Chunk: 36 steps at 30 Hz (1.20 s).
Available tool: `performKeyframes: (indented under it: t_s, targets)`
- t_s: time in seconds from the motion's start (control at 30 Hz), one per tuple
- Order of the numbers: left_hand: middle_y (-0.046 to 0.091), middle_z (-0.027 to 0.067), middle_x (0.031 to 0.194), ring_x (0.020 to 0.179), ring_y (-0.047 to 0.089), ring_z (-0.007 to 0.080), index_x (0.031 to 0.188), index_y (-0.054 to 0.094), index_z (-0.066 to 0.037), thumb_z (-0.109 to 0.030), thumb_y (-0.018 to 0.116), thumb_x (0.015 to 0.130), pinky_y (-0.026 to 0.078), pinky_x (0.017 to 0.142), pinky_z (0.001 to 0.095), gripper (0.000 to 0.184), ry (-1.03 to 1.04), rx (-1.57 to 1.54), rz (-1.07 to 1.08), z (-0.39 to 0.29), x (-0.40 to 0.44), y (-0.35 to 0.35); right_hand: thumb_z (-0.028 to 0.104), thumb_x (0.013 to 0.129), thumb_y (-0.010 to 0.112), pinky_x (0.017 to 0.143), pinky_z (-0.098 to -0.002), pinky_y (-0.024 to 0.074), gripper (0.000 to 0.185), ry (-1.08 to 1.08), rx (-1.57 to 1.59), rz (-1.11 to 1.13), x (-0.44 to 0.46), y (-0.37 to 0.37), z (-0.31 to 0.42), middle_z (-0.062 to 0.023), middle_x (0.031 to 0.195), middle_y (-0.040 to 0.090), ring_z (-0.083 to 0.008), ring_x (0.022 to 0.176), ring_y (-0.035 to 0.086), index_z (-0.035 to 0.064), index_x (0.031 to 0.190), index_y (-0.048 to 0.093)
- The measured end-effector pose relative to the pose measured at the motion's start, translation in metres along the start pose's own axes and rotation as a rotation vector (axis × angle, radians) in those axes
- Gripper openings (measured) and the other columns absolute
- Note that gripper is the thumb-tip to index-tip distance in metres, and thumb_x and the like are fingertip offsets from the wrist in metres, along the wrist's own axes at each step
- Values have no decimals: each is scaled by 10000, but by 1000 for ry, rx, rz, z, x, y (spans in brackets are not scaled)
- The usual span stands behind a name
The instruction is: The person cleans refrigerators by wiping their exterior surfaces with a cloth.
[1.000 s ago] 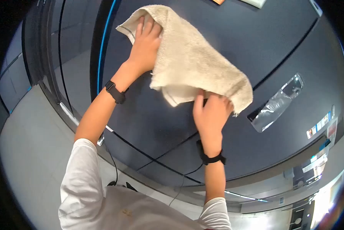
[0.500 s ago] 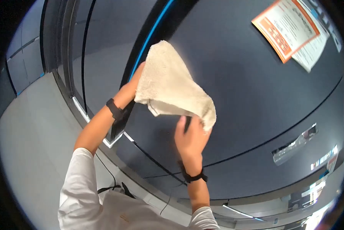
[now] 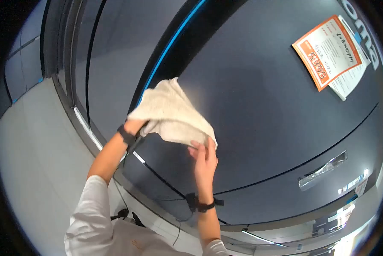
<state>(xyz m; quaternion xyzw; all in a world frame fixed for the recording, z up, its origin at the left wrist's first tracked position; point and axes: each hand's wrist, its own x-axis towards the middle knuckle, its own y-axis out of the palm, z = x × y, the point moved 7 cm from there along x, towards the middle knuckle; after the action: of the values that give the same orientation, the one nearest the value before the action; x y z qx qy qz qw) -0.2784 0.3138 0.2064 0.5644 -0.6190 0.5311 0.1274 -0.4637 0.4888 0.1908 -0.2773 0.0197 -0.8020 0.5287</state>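
Note:
A cream towel (image 3: 170, 109) hangs between both hands above a dark, glossy panelled surface (image 3: 251, 119). My left hand (image 3: 136, 126) is mostly covered by the towel's left part; only its wrist side shows, and the fingers are hidden. At the towel's lower right corner, my right hand (image 3: 204, 154) pinches the cloth between thumb and fingers. A dark band is strapped round each wrist, and a cable runs from each.
An orange-bordered sheet (image 3: 328, 51) overlaps a white sheet (image 3: 349, 79) at the upper right. Below them lies a clear plastic sleeve (image 3: 322, 170). A blue strip (image 3: 170, 45) runs along a black edge at the upper left. Pale floor (image 3: 33, 162) shows at the left.
Both hands have drawn the towel down and to the left, and it hangs more bunched. The left hand has gone under the cloth. The view has shifted, bringing the orange-bordered sheet fully into sight.

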Motion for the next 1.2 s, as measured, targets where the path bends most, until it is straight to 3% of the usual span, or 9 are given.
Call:
performKeyframes:
  t_s: [0.03,0.1,0.23,0.37,0.5,0.63,0.67,0.97,1.2]
  targets:
    - [618,210,1176,1108,586,334,1133,630,-33,-307,669,850,487,917,385,395,203,-109,-232,-23,-16,-16,157,1033,426,813,-318,548,485,1,33,-49,-4,-9,5,-194,1091,684,-214,952,685,-46,1454,295]
    - [502,220,1347,1234,508,339,1307,510,-21,-324,701,841,423,1025,389,588,-354,-1152,-195,-2,-24,29,173,1040,416,851,-335,543,580,19,99,-164,-13,-35,15,-205,1142,660,-229,999,671,-40,1510,151]
    - [342,272,1438,1323,368,432,1408,388,3,-388,725,825,282,1109,513,778,55,47,-227,-121,-6,-9,232,1044,425,882,-326,509,716,-114,104,-389,-26,-91,56,-110,1011,600,-183,960,588,-47,1518,-33]
    - [197,328,1478,1384,134,526,1468,282,3,-450,669,835,71,1126,639,870,-26,17,-86,-165,-26,56,89,979,477,692,-241,439,661,-68,25,-434,-57,-123,35,-56,866,559,-92,753,476,-104,1482,94]
    - [43,378,1514,1414,-53,547,1497,197,17,-510,574,881,-121,1086,679,893,135,73,49,-202,-40,88,157,997,441,658,-343,479,577,-63,-164,-680,-95,-164,10,-181,850,619,-239,713,606,-114,1453,213]
    - [33,398,1508,1389,-96,588,1493,161,47,-528,590,866,-134,1057,710,953,294,29,6,-280,-35,124,218,985,462,637,-449,491,572,155,-363,-816,-115,-254,9,-292,810,626,-420,723,645,-112,1421,295]
    - [52,397,1505,1387,-107,590,1493,164,47,-514,631,830,-130,1049,723,986,299,-62,-42,-211,-51,73,217,963,466,626,-507,473,556,107,-375,-844,-108,-166,38,-287,770,625,-447,712,627,-91,1407,333]
    - [259,311,1491,1361,-32,646,1394,459,-18,-364,662,756,-95,981,803,753,405,102,340,-285,-46,60,148,896,470,701,-506,484,507,345,-492,-970,-155,-202,39,-262,903,620,-422,793,612,-54,1359,424]
    - [205,324,1514,1379,-62,622,1432,382,8,-509,611,812,-104,1020,770,839,391,109,-17,-403,28,-18,17,741,547,1108,-539,281,573,-243,-766,-1161,-135,-277,198,-366,1352,366,-530,1285,348,-82,1298,458]
